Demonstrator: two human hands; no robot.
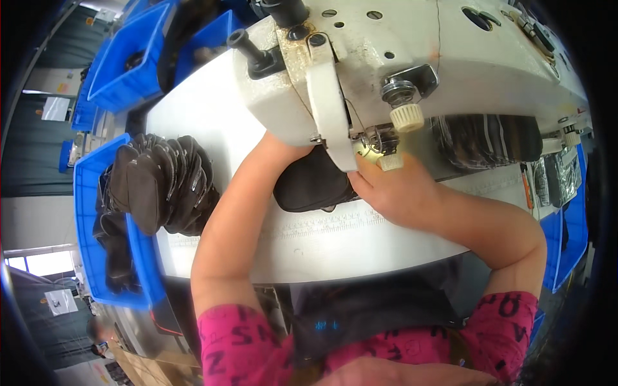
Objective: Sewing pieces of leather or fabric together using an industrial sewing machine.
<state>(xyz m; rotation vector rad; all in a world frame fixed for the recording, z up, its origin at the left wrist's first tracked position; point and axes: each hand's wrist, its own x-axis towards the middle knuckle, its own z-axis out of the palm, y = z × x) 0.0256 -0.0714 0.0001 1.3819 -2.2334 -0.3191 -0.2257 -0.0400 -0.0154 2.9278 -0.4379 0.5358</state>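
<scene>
A sewing machine (pixel 335 109) with a cream-white head stands over the white worktable. Beneath its head lies a black fabric pouch (pixel 312 183) with a rounded edge. My left hand (pixel 286 147) reaches to the pouch's far left side; its fingers are hidden behind the machine head. At the pouch's right edge, my right hand (pixel 402 192) is closed, thumb and finger pinching the fabric beside the lit needle area. A cream knob covers part of those fingers. The needle itself cannot be made out.
Dark zippered pouches (pixel 164 183) are piled on the table's left, against a blue bin (pixel 151 270) holding more. A row of dark pieces (pixel 486 141) lies under the machine arm. Right of it is an orange-handled tool (pixel 526 185). More blue bins (pixel 132 61) stand far left.
</scene>
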